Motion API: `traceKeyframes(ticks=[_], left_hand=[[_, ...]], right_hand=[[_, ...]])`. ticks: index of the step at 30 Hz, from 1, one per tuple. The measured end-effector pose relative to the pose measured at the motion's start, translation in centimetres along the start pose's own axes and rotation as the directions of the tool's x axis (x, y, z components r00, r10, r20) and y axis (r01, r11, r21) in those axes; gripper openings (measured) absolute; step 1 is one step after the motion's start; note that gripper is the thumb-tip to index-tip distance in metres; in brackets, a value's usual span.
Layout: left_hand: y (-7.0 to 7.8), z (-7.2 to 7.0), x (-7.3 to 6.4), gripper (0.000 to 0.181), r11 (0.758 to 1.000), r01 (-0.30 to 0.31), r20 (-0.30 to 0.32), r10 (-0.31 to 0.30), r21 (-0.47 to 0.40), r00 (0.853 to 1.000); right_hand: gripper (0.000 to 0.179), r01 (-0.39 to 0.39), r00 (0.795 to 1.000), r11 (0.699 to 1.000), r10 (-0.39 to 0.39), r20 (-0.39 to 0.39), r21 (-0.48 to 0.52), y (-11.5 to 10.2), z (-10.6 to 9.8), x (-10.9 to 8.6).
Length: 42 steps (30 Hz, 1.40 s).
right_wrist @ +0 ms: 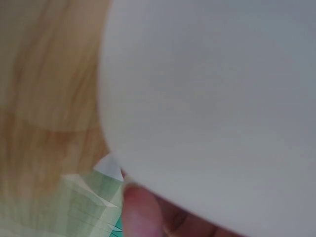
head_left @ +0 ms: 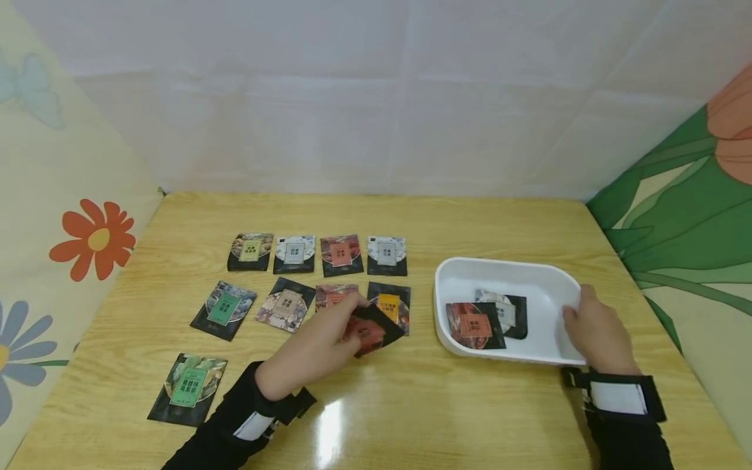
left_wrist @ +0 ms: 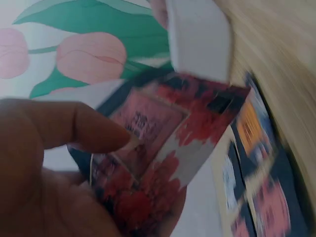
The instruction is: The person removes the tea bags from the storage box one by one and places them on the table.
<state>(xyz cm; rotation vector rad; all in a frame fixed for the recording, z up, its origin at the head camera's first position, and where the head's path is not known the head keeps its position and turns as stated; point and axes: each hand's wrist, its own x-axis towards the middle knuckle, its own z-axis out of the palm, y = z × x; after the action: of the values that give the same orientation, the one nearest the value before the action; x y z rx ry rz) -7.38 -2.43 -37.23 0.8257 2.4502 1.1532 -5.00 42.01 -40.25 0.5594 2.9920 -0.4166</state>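
Note:
My left hand point(head_left: 320, 349) pinches a red-and-black seasoning packet point(head_left: 376, 326) between thumb and fingers, raised above the table near the middle rows. In the left wrist view, the thumb lies across the printed face of that packet point(left_wrist: 163, 143). My right hand point(head_left: 602, 336) grips the right end of a white plastic tub point(head_left: 499, 264). Inside the tub lie a red packet point(head_left: 470, 326) and a white-and-black packet point(head_left: 517, 316), the red one partly over the other. The tub's wall point(right_wrist: 207, 98) fills most of the right wrist view, with fingertips point(right_wrist: 140, 212) at its edge.
Several packets lie in rows on the wooden table point(head_left: 411, 405): a back row including a red packet point(head_left: 342, 254), a middle row including a yellow-labelled packet point(head_left: 389, 303) partly behind the held one, and a green-labelled packet point(head_left: 188, 390) at front left. White cloth point(head_left: 376, 130) hangs behind.

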Motion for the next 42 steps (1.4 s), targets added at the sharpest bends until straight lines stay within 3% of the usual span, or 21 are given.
traceKeyframes(ticks=[3,6,9,13,15,17,21,23,26,28,31,33,38,42], left_hand=[[-1.5,-0.9,-1.4,0.020,0.987,-0.020,0.048,0.013,0.157,0.999],[-2.8,-1.8,-2.6,0.014,0.952,-0.079,0.125,0.044,0.297,0.991],[-3.7,-2.6,-3.7,0.018,0.901,-0.130,0.200,0.050,0.414,0.979],[-4.5,-3.1,-5.0,0.025,0.831,-0.170,0.230,0.052,0.530,0.972],[-4.9,-2.9,-5.3,0.028,0.795,-0.209,0.241,0.082,0.570,0.967],[-5.3,-2.4,-5.3,0.027,0.734,-0.271,0.255,0.137,0.623,0.957],[-6.0,-1.3,-5.4,0.018,0.564,-0.381,0.297,0.238,0.733,0.925],[-6.3,-0.9,-5.5,0.019,0.491,-0.411,0.310,0.277,0.768,0.909],[-6.6,-0.6,-5.9,0.022,0.421,-0.442,0.319,0.332,0.792,0.888],[-6.8,-0.5,-6.2,0.024,0.394,-0.460,0.323,0.366,0.796,0.873],[-7.2,-0.3,-6.8,0.022,0.369,-0.487,0.334,0.406,0.792,0.851],[-7.4,-0.3,-7.0,0.021,0.373,-0.500,0.343,0.413,0.782,0.844],[-7.7,-0.6,-7.4,0.017,0.429,-0.503,0.344,0.396,0.750,0.851],[-7.4,-1.2,-7.4,0.021,0.512,-0.490,0.307,0.403,0.705,0.862]], right_hand=[[0.057,-0.002,1.000,1.000,0.002,0.001,0.000,-0.2,-0.1,0.0],[0.057,-0.003,1.000,1.000,0.003,-0.001,0.000,-0.3,-0.1,-0.1],[0.057,-0.001,1.000,1.000,0.001,-0.007,-0.003,-0.3,0.0,-0.2],[0.057,-0.001,1.000,1.000,0.001,-0.018,-0.014,-0.1,0.1,-0.1],[0.057,-0.007,1.000,1.000,0.007,-0.017,-0.015,0.0,0.1,-0.1],[0.057,-0.015,1.000,1.000,0.014,-0.012,-0.013,0.1,0.2,-0.2],[0.056,-0.023,1.000,1.000,0.023,-0.010,-0.008,0.2,0.2,-0.3],[0.056,-0.025,1.000,1.000,0.025,-0.014,-0.006,0.1,0.2,-0.4],[0.056,-0.015,1.000,1.000,0.015,-0.025,-0.005,-0.1,0.2,-0.3],[0.056,-0.009,0.999,1.000,0.008,-0.032,-0.007,-0.2,0.1,-0.3],[0.056,0.001,0.999,1.000,-0.001,-0.039,-0.010,-0.2,0.1,-0.4],[0.056,-0.001,0.999,1.000,0.001,-0.038,-0.008,-0.2,0.1,-0.5],[0.055,0.011,0.999,1.000,-0.011,-0.053,-0.001,-0.1,0.1,-0.4],[0.054,0.025,0.998,1.000,-0.025,-0.063,-0.001,-0.2,0.1,-0.4]])
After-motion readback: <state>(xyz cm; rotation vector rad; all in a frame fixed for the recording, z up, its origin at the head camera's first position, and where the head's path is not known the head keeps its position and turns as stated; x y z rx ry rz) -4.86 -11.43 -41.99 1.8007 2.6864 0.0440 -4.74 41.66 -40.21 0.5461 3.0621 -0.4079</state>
